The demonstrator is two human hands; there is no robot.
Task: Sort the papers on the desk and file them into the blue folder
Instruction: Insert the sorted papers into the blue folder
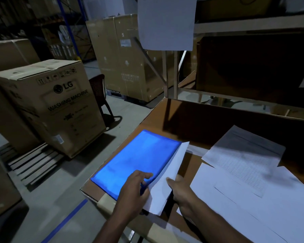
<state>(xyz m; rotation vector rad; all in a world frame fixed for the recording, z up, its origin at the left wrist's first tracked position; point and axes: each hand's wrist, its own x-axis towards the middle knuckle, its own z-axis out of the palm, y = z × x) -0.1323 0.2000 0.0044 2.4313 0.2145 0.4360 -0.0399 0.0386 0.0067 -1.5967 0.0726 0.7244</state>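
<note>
A bright blue folder (137,160) lies flat on the left part of the cardboard desk top (191,123). My left hand (135,188) rests on its near right corner, fingers at the folder's edge. My right hand (181,188) grips a white sheet (167,176) that stands tilted along the folder's right edge, its lower part between my two hands. Whether the sheet's edge is inside the folder I cannot tell. Several more white papers (244,181) lie spread on the desk to the right, some printed with tables.
A large LG washing machine carton (49,102) stands on a pallet to the left. Taller cartons (126,57) and a dark chair (100,92) stand behind it. A paper sheet (167,21) hangs from the shelf rack (253,25) above the desk. Blue tape (65,220) marks the floor.
</note>
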